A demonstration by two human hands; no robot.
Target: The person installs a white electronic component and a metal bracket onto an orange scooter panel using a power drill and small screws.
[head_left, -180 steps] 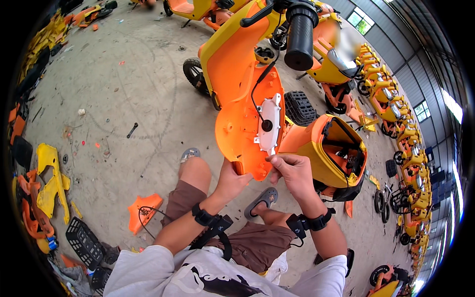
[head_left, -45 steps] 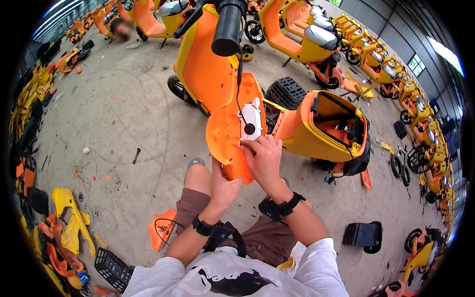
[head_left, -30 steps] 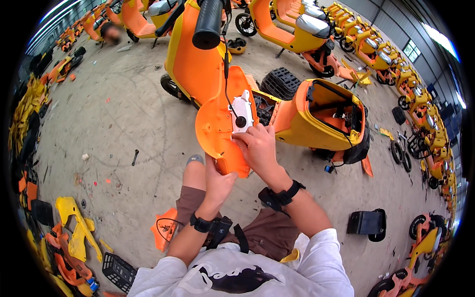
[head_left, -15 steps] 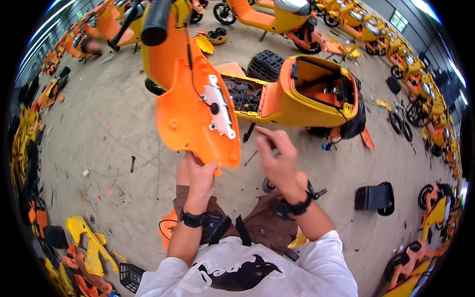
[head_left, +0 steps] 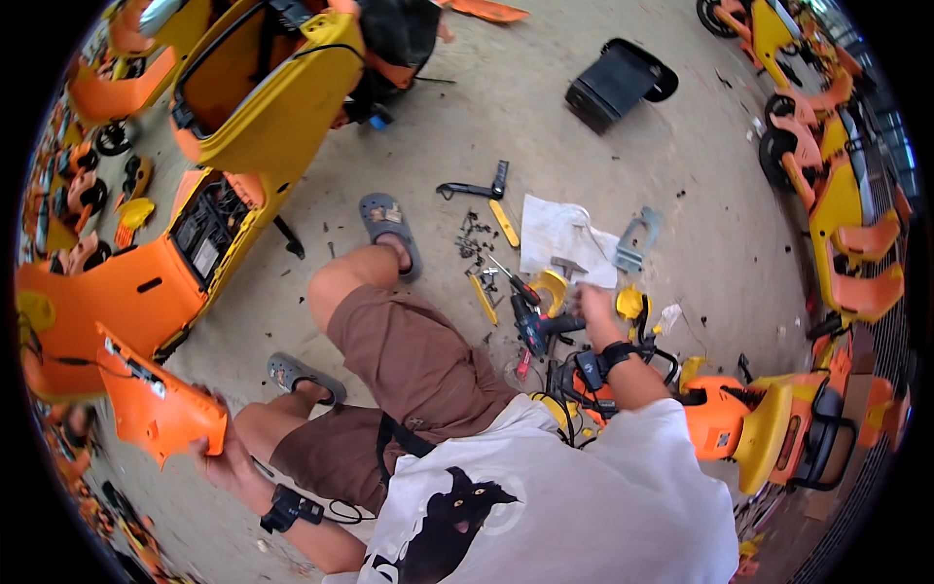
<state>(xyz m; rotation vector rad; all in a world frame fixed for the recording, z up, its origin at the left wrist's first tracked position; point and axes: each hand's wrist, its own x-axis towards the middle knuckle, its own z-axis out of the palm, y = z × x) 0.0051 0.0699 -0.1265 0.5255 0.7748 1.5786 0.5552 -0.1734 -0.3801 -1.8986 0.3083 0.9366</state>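
Note:
At the lower left, my left hand [head_left: 223, 460] grips the orange panel [head_left: 161, 409], which has a white fitting and cable on its upper side, beside the partly stripped scooter [head_left: 272, 127]. My right hand [head_left: 592, 305] is low over tools on the floor; its fingers are blurred and partly hidden. Around it lie a drill [head_left: 535, 329], a screwdriver [head_left: 519, 284], a curved yellow part [head_left: 553, 287], a grey tool [head_left: 567, 266] on a white cloth [head_left: 545, 234], a metal bracket [head_left: 632, 245] and several small screws [head_left: 474, 236].
A black box [head_left: 608, 92] lies on the floor above the tools. Scooters [head_left: 832, 195] line the right and far left. Orange and yellow parts with cables [head_left: 715, 423] lie at my right. My legs and grey clogs [head_left: 389, 229] occupy the middle.
The view has swung right and down. The orange panel in my left hand has moved to the lower left. My right hand has left the panel and moved out over the floor tools.

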